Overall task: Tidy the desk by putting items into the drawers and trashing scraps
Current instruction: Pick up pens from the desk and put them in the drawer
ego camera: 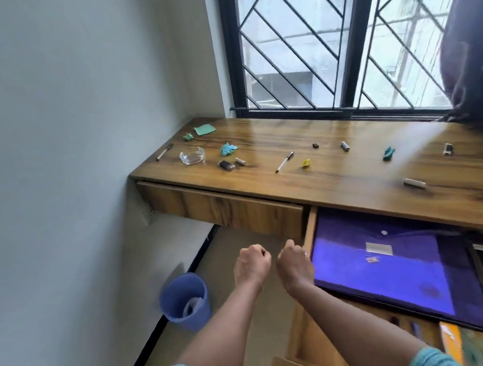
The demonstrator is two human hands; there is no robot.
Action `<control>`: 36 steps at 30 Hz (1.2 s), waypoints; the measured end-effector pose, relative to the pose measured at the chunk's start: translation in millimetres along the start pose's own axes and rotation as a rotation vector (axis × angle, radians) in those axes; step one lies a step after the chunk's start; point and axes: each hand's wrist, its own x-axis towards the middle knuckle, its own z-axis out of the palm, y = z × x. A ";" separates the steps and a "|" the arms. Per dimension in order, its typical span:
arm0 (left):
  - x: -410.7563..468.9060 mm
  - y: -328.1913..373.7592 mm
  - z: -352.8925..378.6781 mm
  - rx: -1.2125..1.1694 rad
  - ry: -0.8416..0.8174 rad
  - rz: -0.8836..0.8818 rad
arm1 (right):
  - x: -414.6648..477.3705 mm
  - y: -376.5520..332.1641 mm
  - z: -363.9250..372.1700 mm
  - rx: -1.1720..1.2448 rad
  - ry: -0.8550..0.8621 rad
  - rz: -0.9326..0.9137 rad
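Two clenched grips, left hand (pixel 251 264), right hand (pixel 294 264) just beside open drawer (pixel 311 235) edge, floor (pixel 224 254) below.

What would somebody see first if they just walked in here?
Probably the purple folder lying in the open drawer at the right, under the desk. Next, the left hand and right hand, both curled into fists, held out side by side in the middle. Colourful scraps and pens lie scattered on the desk, and a blue bin stands on the floor by the wall.
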 end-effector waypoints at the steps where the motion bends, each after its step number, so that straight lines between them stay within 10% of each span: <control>1: 8.0 -10.1 -10.9 -0.001 0.006 0.002 | 1.9 -16.7 6.5 0.023 0.011 -0.008; 36: 437.0 -85.6 -154.1 0.063 0.205 0.004 | 386.5 -129.9 27.3 -0.117 0.275 0.373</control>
